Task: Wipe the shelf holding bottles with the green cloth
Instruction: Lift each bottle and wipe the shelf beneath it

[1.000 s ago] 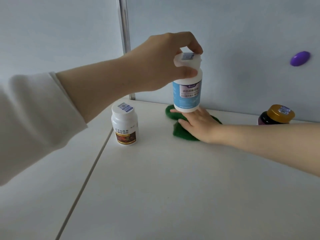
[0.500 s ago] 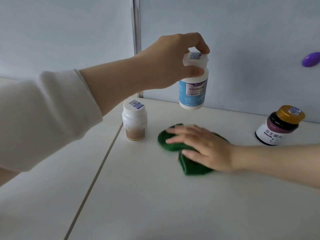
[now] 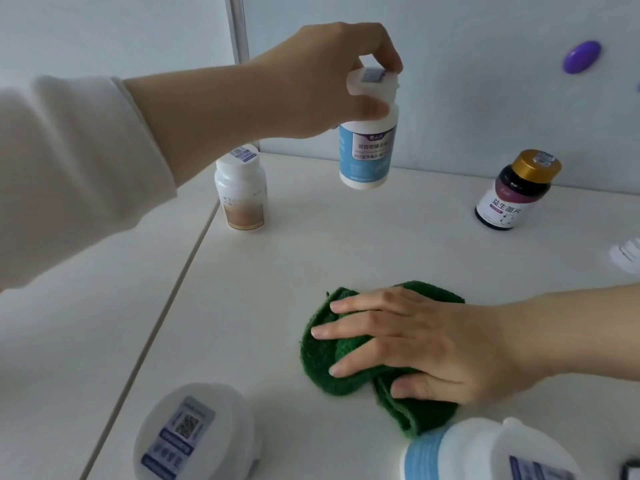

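Note:
My right hand (image 3: 433, 344) lies flat with spread fingers on the crumpled green cloth (image 3: 322, 362), pressing it onto the white shelf (image 3: 259, 306) near the front. My left hand (image 3: 322, 77) grips the white cap of a blue-labelled white bottle (image 3: 367, 154) and holds it in the air above the back of the shelf. A white bottle with a brown label (image 3: 242, 195) stands at the back left, just under my left forearm.
A dark bottle with a gold cap (image 3: 512, 192) stands at the back right. Two white bottles are close to the camera: one (image 3: 194, 434) at the front left, one with a blue band (image 3: 485, 452) at the front right, touching the cloth. A seam (image 3: 166, 306) runs down the shelf's left side.
My right hand has dragged the cloth from the back wall toward the front of the shelf. The view has tilted down, bringing two near bottles into sight. My left hand still holds the bottle aloft.

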`<action>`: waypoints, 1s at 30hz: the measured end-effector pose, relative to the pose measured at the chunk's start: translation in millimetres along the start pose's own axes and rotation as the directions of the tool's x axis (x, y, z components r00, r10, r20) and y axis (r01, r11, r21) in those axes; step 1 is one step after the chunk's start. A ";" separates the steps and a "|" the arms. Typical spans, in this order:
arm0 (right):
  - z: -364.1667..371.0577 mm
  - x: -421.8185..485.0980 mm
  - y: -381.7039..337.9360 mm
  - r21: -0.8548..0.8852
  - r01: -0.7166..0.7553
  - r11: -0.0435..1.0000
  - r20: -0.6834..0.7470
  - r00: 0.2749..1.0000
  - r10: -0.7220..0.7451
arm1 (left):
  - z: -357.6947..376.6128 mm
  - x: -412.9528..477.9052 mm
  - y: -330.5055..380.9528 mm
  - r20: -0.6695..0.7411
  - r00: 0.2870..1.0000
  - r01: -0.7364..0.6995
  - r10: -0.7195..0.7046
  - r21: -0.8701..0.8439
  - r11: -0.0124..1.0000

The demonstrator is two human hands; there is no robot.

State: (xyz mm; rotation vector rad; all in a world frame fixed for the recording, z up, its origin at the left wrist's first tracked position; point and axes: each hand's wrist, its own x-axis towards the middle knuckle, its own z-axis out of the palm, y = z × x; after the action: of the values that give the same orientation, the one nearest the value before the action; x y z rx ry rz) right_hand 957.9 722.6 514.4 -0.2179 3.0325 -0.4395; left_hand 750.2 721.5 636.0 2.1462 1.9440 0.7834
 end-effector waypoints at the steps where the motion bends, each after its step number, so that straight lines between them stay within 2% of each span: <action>1: -4.0 -8.4 4.3 -0.018 0.010 1.000 0.035 0.999 -0.010 | 4.4 -1.5 0.3 0.018 1.000 -0.005 0.005 0.004 1.000; 3: -12.0 -20.3 21.2 -0.054 -0.060 0.997 0.035 0.997 0.062 | 14.1 -4.1 2.1 0.061 0.998 -0.023 0.021 0.027 0.999; 5: -15.6 -28.2 42.1 -0.073 -0.218 0.973 -0.022 0.976 0.217 | 23.7 -7.6 5.0 0.109 0.993 -0.039 0.033 0.052 0.998; 8: -18.4 -31.9 61.8 -0.042 -0.452 0.891 -0.066 0.891 0.449 | 36.3 -13.2 7.6 0.161 0.986 -0.043 0.033 0.058 0.997; 12: -18.9 -26.2 48.1 -0.004 -0.590 0.807 -0.069 0.806 0.589 | 42.5 -14.7 8.7 0.174 0.984 -0.035 0.022 0.069 0.997; 14: -16.9 -32.2 33.2 -0.027 -0.581 0.813 -0.005 0.814 0.581 | 44.6 -14.6 7.9 0.180 0.984 -0.019 0.007 0.068 0.998; 16: -15.2 -46.7 16.8 -0.060 -0.496 0.866 0.104 0.860 0.499 | 48.1 -14.4 8.0 0.180 0.984 -0.010 -0.001 0.059 0.998; 19: -13.6 -64.9 -4.6 -0.056 -0.385 0.921 0.263 0.884 0.386 | 52.5 -10.4 9.3 0.176 0.984 -0.012 0.000 0.070 0.997; 21: -15.3 -68.1 -7.4 -0.039 -0.381 0.924 0.265 0.888 0.377 | 52.7 -5.2 9.2 0.172 0.985 -0.002 -0.010 0.070 0.998; 22: -16.0 -66.2 -4.2 -0.021 -0.428 0.904 0.237 0.876 0.420 | 52.8 -2.7 8.8 0.171 0.985 0.003 -0.016 0.073 0.997; 23: -15.7 -62.8 3.5 0.003 -0.509 0.860 0.181 0.847 0.501 | 52.4 -0.3 8.0 0.167 0.986 0.006 -0.019 0.078 0.997; 25: -16.6 -49.7 25.9 0.054 -0.677 0.734 0.038 0.736 0.676 | 51.2 3.4 6.9 0.158 0.987 0.011 -0.025 0.089 0.996; 27: -20.5 -29.7 45.1 0.076 -0.768 0.636 -0.039 0.635 0.771 | 50.9 5.1 5.1 0.151 0.988 0.013 -0.029 0.103 0.995; 29: -21.9 -13.6 53.3 0.071 -0.796 0.601 -0.039 0.600 0.799 | 51.8 5.8 3.1 0.147 0.989 0.015 -0.033 0.119 0.993; 30: -20.6 -9.6 51.6 0.051 -0.782 0.622 -0.032 0.621 0.783 | 52.7 6.1 2.6 0.146 0.989 0.016 -0.034 0.125 0.992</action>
State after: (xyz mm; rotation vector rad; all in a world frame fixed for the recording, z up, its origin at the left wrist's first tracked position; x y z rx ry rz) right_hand 958.9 778.7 519.8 1.1114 2.7614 -0.3948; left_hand 777.1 739.4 593.8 2.1744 1.9870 0.4959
